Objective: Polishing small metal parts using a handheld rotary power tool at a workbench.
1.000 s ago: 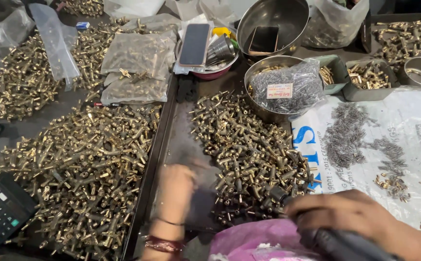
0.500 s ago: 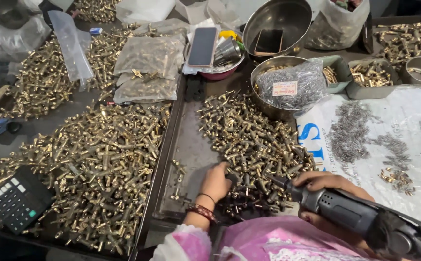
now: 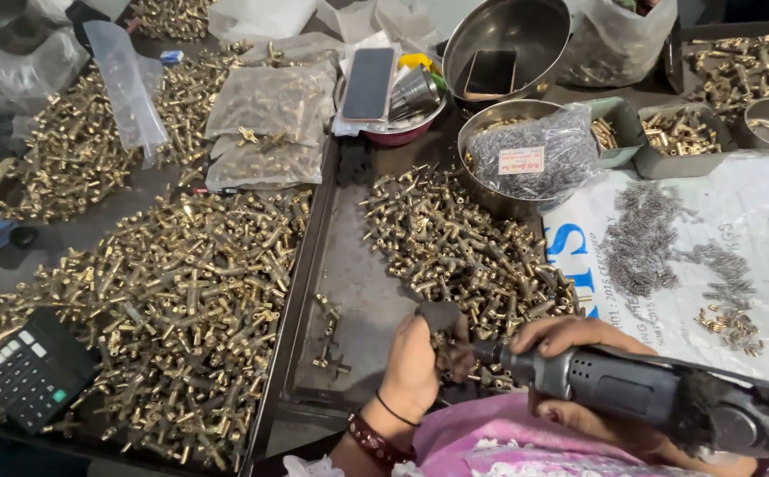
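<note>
At the tray's near edge: left hand [image 3: 413,364] closed on a dark brass fitting [image 3: 442,320], right hand [image 3: 570,353] wrapped around a grey power driver [image 3: 641,393], its tip meeting the fitting. Just beyond, a heap of brass fittings [image 3: 464,247] in the metal tray [image 3: 349,283]. Farther back, a steel bowl [image 3: 491,168] with bagged screws.
</note>
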